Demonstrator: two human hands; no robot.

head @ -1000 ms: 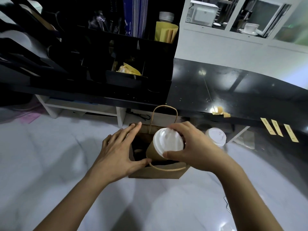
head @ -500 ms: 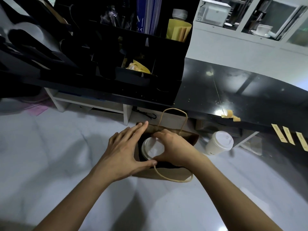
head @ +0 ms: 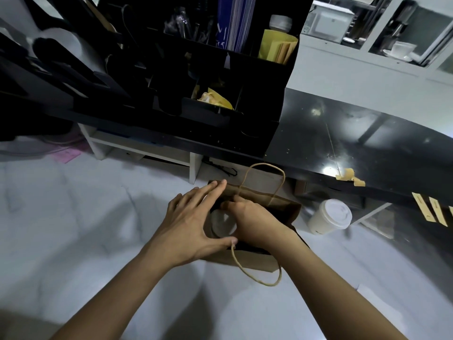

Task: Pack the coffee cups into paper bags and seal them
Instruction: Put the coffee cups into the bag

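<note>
A brown paper bag with twine handles stands open on the white counter. Deep inside it sits a coffee cup with a white lid. My right hand reaches down into the bag, its fingers curled round the cup's rim. My left hand rests flat on the bag's left edge, fingers straight, thumb along the near rim, spreading the mouth. A second white-lidded cup stands on the counter just right of the bag.
A black shelf runs behind the bag, with tape pieces and tan strips stuck on its front edge. A black organizer with yellow packets and sleeves fills the upper left.
My right hand has lowered the cup from above the bag's mouth down inside it. My left hand stayed on the bag's left edge.
</note>
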